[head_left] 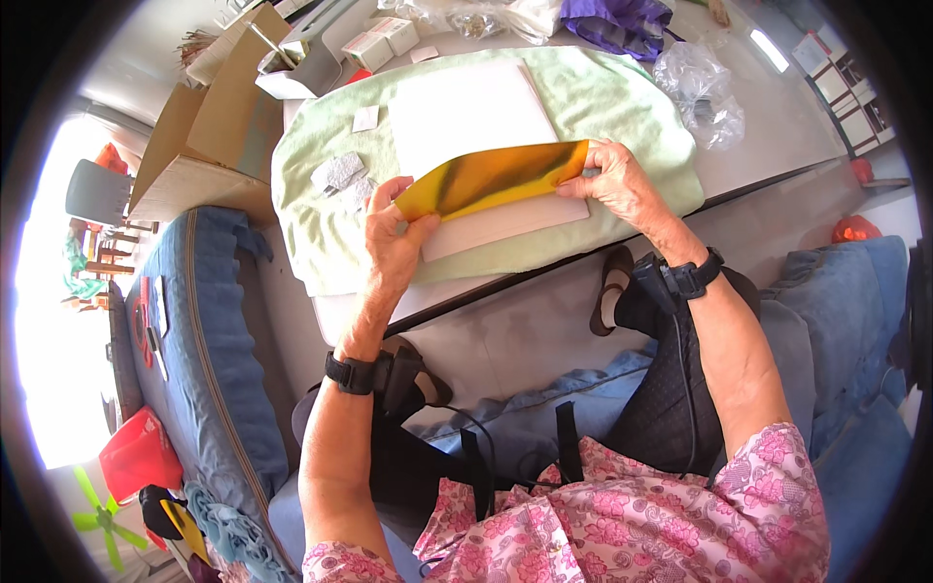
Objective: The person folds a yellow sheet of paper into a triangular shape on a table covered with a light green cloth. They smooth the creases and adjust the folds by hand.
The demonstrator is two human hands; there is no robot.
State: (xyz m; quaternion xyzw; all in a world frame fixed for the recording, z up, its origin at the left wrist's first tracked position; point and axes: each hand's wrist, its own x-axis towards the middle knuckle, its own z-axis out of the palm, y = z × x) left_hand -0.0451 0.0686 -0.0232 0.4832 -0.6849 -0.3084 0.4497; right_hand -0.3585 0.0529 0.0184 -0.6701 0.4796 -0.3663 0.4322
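Observation:
Between my two hands stretches a glossy golden-yellow sheet (496,180), a folded or narrow strip with dark reflections across it. My left hand (394,233) pinches its left end between thumb and fingers. At the right end, slightly higher, my right hand (617,185) grips the upper corner the same way. Below the strip lies a stack of white paper (466,107), partly covered by it. A pale green towel (632,126) spreads under the paper. Crumpled grey cloth pieces (340,175) rest left of the stack, near a small white square (365,119).
An open cardboard box (219,126) stands at the left. Along the table's far side are a grey-white holder (296,80), small white boxes (381,44), a purple bag (612,21) and clear plastic bags (700,92). The table's dark edge (466,294) runs before my knees.

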